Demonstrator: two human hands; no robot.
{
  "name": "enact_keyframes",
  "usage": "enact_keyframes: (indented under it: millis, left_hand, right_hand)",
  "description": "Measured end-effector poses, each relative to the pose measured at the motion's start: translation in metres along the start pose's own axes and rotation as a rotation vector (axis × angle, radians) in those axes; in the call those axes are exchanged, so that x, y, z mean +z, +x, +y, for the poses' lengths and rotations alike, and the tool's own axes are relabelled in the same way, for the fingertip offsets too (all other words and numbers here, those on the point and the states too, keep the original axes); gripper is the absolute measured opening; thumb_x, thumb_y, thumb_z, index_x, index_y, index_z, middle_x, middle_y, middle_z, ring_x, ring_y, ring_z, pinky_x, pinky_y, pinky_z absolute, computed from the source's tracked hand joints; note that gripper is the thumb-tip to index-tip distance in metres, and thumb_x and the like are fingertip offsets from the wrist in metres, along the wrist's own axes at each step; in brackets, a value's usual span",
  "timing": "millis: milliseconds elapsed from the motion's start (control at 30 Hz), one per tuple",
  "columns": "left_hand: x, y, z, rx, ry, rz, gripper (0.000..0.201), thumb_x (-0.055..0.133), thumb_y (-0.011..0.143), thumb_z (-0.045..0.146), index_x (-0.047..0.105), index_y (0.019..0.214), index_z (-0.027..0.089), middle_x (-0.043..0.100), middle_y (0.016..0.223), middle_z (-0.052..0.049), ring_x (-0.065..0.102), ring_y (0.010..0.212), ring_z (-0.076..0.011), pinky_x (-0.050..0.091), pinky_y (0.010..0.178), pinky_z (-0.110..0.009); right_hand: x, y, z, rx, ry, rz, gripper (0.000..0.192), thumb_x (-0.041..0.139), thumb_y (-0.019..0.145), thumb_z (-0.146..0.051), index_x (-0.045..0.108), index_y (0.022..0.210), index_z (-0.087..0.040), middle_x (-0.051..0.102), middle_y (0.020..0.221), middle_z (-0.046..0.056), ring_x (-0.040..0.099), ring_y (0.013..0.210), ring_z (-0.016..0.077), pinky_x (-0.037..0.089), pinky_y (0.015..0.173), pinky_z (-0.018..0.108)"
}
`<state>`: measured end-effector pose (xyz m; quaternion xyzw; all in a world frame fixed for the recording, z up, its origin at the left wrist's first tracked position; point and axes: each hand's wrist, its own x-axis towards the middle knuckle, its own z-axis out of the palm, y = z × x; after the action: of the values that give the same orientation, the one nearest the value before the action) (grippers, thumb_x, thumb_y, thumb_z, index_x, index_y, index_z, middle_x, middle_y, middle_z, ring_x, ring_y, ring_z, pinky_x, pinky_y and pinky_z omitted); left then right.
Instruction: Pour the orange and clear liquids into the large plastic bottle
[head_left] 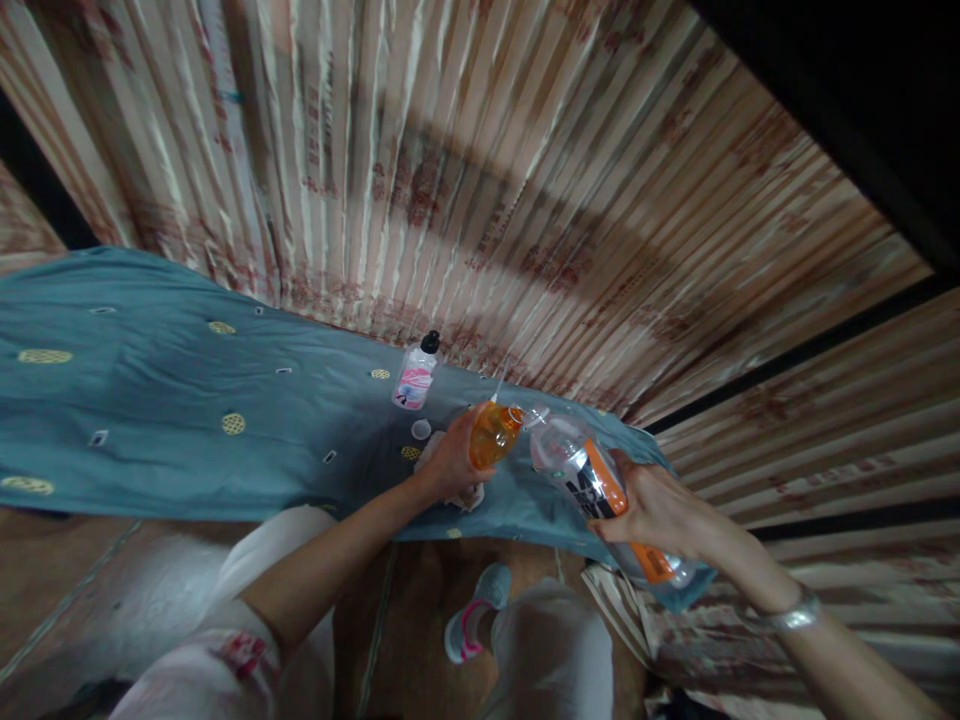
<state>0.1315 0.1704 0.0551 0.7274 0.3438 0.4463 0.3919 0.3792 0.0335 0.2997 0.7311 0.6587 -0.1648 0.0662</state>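
A big blue cloth with yellow dots [150,400] covers the bench. The right hand [656,510] reaches in from the right, its grip wrapped around a large clear plastic bottle with an orange label [592,480], tipped toward a small orange bottle [495,433]. The left hand [450,465] holds that small bottle tilted, just above the cloth. A little clear bottle with a black cap and pink label [416,375] stands behind, and a tiny white cap [421,429] lies near it.

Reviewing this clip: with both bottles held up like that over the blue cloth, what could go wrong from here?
1. The large bottle in the right hand is tipped toward the small orange bottle in the left hand; liquid may miss the narrow neck and wet the blue cloth.
2. The loose cap could get knocked away.
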Motion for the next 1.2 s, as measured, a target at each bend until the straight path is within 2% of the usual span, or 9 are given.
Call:
enact_keyframes:
  millis: [200,400,600,767,933,1200]
  left_hand:
    - [0.004,0.000,-0.008,-0.001,-0.038,-0.020,0.112,0.102,0.072,0.020,0.063,0.178,0.022,0.077,0.182,-0.022,0.073,0.173,-0.0522,0.057,0.153,-0.075]
    - [0.005,0.001,-0.014,0.007,-0.044,-0.017,0.115,0.102,0.073,0.018,0.062,0.180,0.022,0.076,0.183,-0.023,0.074,0.172,-0.0516,0.057,0.152,-0.076]
    - [0.005,0.002,-0.017,0.020,-0.037,-0.022,0.116,0.104,0.071,0.020,0.062,0.180,0.023,0.078,0.181,-0.023,0.075,0.170,-0.0501,0.059,0.149,-0.077]
    - [0.006,0.001,-0.016,0.020,-0.017,-0.021,0.114,0.104,0.072,0.019,0.063,0.178,0.022,0.078,0.181,-0.023,0.076,0.170,-0.0518,0.060,0.149,-0.077]
    - [0.006,0.000,-0.013,0.018,-0.019,0.008,0.110,0.104,0.073,0.020,0.065,0.176,0.024,0.079,0.180,-0.020,0.075,0.170,-0.0520,0.062,0.148,-0.075]
    - [0.001,-0.001,-0.007,0.011,-0.028,-0.021,0.118,0.104,0.072,0.015,0.063,0.182,0.026,0.078,0.184,-0.019,0.075,0.171,-0.0507,0.061,0.150,-0.073]
  right_hand:
    - [0.000,0.001,0.000,-0.002,-0.015,0.005,0.047,0.095,0.075,-0.057,0.062,0.097,-0.032,0.072,0.074,-0.003,0.073,0.073,0.0272,0.052,0.069,0.039]
    - [-0.001,0.000,-0.005,0.009,-0.012,-0.003,0.049,0.094,0.076,-0.057,0.056,0.095,-0.034,0.071,0.075,-0.004,0.074,0.074,0.0275,0.054,0.074,0.040]
    - [-0.002,0.000,-0.006,0.013,-0.015,-0.007,0.048,0.094,0.076,-0.058,0.059,0.098,-0.033,0.069,0.072,-0.004,0.074,0.073,0.0285,0.053,0.072,0.040]
    - [-0.001,0.001,-0.002,0.006,-0.024,0.009,0.048,0.095,0.076,-0.058,0.063,0.099,-0.031,0.076,0.076,-0.001,0.077,0.075,0.0300,0.054,0.071,0.040]
    - [0.000,0.001,0.001,-0.003,-0.028,0.000,0.047,0.095,0.076,-0.058,0.062,0.097,-0.031,0.074,0.075,-0.002,0.074,0.073,0.0281,0.051,0.069,0.039]
    - [-0.002,0.000,-0.002,0.007,-0.027,-0.006,0.048,0.092,0.076,-0.058,0.056,0.095,-0.033,0.070,0.076,-0.003,0.070,0.073,0.0254,0.050,0.071,0.039]
